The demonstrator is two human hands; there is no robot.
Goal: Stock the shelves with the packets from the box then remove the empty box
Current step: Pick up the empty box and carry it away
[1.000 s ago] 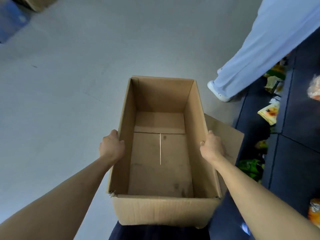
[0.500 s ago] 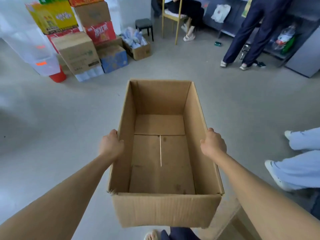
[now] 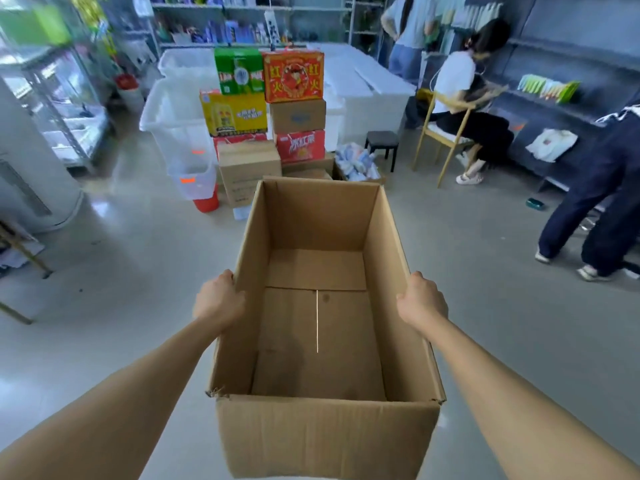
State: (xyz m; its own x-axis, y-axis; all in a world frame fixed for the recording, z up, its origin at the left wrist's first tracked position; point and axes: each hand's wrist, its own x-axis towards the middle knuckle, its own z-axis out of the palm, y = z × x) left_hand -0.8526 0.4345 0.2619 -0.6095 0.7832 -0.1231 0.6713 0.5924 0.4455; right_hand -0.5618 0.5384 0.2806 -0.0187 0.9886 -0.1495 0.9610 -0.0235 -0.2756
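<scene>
We are carrying the empty cardboard box in front of us above the grey floor, with our left hand gripping its left wall and our right hand gripping its right wall, fingers curling over the rims. Beyond it, a stack of cartons is standing beside clear plastic bins. Farther right, 1 person is sitting on a wooden chair facing dark shelves.

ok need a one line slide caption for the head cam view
Left hand and right hand carry the empty cardboard box toward stacked cartons.
</scene>
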